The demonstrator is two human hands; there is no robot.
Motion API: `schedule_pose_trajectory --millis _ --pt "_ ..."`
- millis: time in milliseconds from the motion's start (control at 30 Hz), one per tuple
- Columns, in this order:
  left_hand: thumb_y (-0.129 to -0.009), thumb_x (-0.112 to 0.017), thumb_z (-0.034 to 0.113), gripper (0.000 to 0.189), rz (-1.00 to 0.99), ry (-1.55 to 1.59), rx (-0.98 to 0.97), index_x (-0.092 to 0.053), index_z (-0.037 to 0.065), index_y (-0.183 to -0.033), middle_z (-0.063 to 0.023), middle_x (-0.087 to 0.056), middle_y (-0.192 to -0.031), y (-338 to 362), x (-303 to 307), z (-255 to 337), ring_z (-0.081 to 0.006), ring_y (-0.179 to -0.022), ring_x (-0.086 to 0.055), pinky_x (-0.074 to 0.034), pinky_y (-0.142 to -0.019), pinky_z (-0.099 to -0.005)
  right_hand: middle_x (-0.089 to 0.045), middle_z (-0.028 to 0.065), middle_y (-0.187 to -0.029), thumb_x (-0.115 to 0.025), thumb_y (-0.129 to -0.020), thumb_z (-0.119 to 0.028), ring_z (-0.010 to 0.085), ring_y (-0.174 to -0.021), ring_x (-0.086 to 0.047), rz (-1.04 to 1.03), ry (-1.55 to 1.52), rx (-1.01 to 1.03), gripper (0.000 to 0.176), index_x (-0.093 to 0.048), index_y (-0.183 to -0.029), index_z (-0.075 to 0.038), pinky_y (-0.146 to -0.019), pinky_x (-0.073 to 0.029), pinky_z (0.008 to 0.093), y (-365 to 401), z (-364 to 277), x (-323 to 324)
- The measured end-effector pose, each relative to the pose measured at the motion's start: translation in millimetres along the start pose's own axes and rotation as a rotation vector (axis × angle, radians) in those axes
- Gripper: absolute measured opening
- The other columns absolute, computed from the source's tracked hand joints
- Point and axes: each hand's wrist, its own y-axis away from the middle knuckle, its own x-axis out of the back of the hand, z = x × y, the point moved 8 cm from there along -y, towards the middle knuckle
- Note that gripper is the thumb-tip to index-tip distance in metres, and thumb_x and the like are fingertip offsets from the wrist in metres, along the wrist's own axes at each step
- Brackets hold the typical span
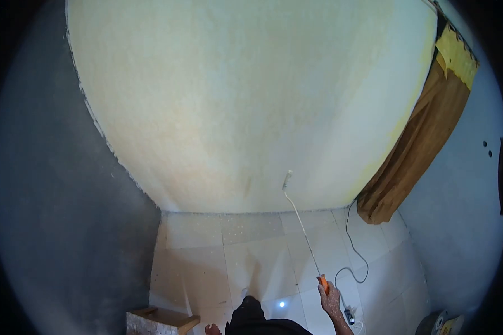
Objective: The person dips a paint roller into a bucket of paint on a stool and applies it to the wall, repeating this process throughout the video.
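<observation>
My right hand (330,298) is closed round the orange handle (323,283) of a paint roller. The thin metal rod runs up and left from the handle to the roller head (287,180), which is against or just in front of the lower part of the pale wall (235,111). My left hand (212,329) shows only in part at the bottom edge, beside my dark clothing, and what its fingers do is too small to make out.
A brown curtain (419,145) hangs at the right. A cable (347,231) snakes over the tiled floor (251,262) to a small dark device (349,316). At the bottom left stands a wooden stool (162,321); round containers (432,324) sit bottom right.
</observation>
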Motion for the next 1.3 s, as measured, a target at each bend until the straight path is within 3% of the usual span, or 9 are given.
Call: schedule_pose_trajectory --millis 67,167,233,533,633,800,900,1067,1300 --pt "-0.080 -0.055 0.022 0.038 -0.206 -0.037 0.583 -0.051 0.008 -0.114 -0.0071 -0.059 -0.087 -9 -40 13 -0.0180 -0.064 -0.055 -0.045 -0.050 -0.0321 -0.057 0.0201 -0.068 -0.053 -0.083 -0.032 0.0379 -0.062 -0.056 -0.067 -0.096 -0.076 0.031 -0.051 -0.092 -0.002 -0.058 -0.043 0.0460 -39 11 2" --pt "-0.082 -0.048 0.026 0.029 -0.691 -0.255 0.501 -0.050 0.007 -0.104 -0.0103 -0.055 -0.098 -19 -87 101 -0.0270 -0.079 -0.058 -0.050 -0.064 -0.0401 -0.057 0.0203 -0.069 -0.053 -0.084 -0.031 0.0384 -0.063 -0.056 -0.116 -0.225 -0.125 0.029 -0.052 -0.093 -0.003 -0.058 -0.043 0.0462 -80 15 -2" --pt "-0.081 -0.050 0.028 0.034 -0.779 -0.251 0.426 -0.051 0.008 -0.109 -0.0087 -0.056 -0.099 -40 -113 137 -0.0251 -0.083 -0.056 -0.048 -0.065 -0.0409 -0.058 0.0200 -0.069 -0.053 -0.083 -0.030 0.0384 -0.064 -0.056 0.023 0.071 -0.016 0.028 -0.052 -0.093 -0.003 -0.057 -0.044 0.0459 -117 -12 17" --pt "-0.081 -0.053 0.024 0.046 -0.588 -0.064 0.359 -0.043 0.011 -0.124 -0.0078 -0.056 -0.107 -26 -185 230 -0.0252 -0.093 -0.055 -0.045 -0.077 -0.0408 -0.057 0.0179 -0.064 -0.056 -0.082 -0.034 0.0368 -0.061 -0.057 0.005 0.032 0.002 0.030 -0.056 -0.086 -0.005 -0.055 -0.043 0.0446 -273 29 44" --pt "-0.081 -0.053 0.025 0.050 -0.481 0.372 0.466 -0.038 0.012 -0.127 -0.0083 -0.053 -0.114 21 -225 226 -0.0265 -0.099 -0.054 -0.045 -0.079 -0.0422 -0.057 0.0175 -0.063 -0.058 -0.081 -0.034 0.0357 -0.059 -0.056 0.019 0.203 0.157 0.029 -0.056 -0.082 -0.004 -0.054 -0.043 0.0432 -355 47 76" --pt "-0.086 -0.040 0.030 0.046 0.194 1.569 0.725 -0.032 0.015 -0.129 -0.0045 -0.044 -0.126 127 -299 186 -0.0315 -0.108 -0.049 -0.048 -0.075 -0.0412 -0.056 0.0194 -0.067 -0.058 -0.081 -0.022 0.0367 -0.060 -0.055 -0.163 0.058 0.391 0.021 -0.055 -0.082 -0.001 -0.054 -0.043 0.0395 -434 90 87" --pt "-0.086 -0.039 0.031 0.044 0.234 1.269 0.747 -0.033 0.017 -0.128 -0.0070 -0.043 -0.126 172 -341 143 -0.0293 -0.107 -0.049 -0.047 -0.075 -0.0427 -0.056 0.0128 -0.065 -0.059 -0.082 -0.021 0.0257 -0.056 -0.055 -0.272 -0.194 0.329 0.018 -0.056 -0.082 -0.003 -0.052 -0.042 0.0354 -438 116 54" --pt "-0.086 -0.041 0.029 0.046 0.184 0.863 0.508 -0.033 0.020 -0.130 -0.0081 -0.043 -0.128 216 -338 203 -0.0282 -0.105 -0.051 -0.041 -0.081 -0.0428 -0.046 0.0082 -0.054 -0.060 -0.081 -0.021 0.0148 -0.049 -0.042 -0.260 -0.330 0.294 0.020 -0.055 -0.077 -0.002 -0.046 -0.035 0.0311 -422 113 3" --pt "-0.083 -0.048 0.021 0.045 0.138 0.544 0.482 -0.040 0.015 -0.127 -0.0102 -0.052 -0.117 210 -300 229 -0.0250 -0.095 -0.056 -0.043 -0.077 -0.0409 -0.051 0.0103 -0.056 -0.068 -0.073 -0.019 0.0185 -0.050 -0.049 -0.243 -0.527 0.234 0.024 -0.053 -0.075 0.000 -0.052 -0.041 0.0332 -391 77 -72"
